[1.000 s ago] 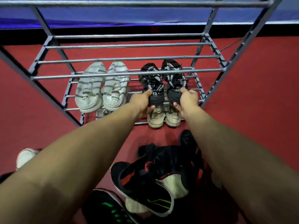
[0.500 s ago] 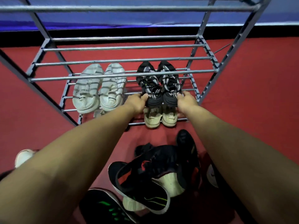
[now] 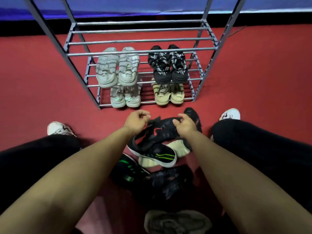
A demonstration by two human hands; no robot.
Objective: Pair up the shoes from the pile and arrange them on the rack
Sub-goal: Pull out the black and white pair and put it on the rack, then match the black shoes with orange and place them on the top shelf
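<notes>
The grey metal rack (image 3: pixel 140 52) stands on the red floor ahead. A black-and-white patterned pair (image 3: pixel 167 68) sits on its middle shelf at the right, beside a pale grey pair (image 3: pixel 116 68). Below are a white pair with green tabs (image 3: pixel 125 97) and a beige pair (image 3: pixel 168 95). My left hand (image 3: pixel 136 121) and my right hand (image 3: pixel 184 124) hover over the near pile with fingers loosely curled, holding nothing. Under them lies a black shoe with red lining (image 3: pixel 162 130), atop a black shoe with green stripes (image 3: pixel 158 154).
More pile shoes lie nearer me: a black one with green marks (image 3: pixel 130 173), a dark one (image 3: pixel 170 183) and an olive one (image 3: pixel 177 220). My white sneakers (image 3: pixel 59 129) flank the pile, knees in black trousers. The rack's upper bars hold nothing.
Both hands let go of the black-and-white pair, now resting on the middle shelf, and pulled back toward me to above the pile. The view tilted down and back.
</notes>
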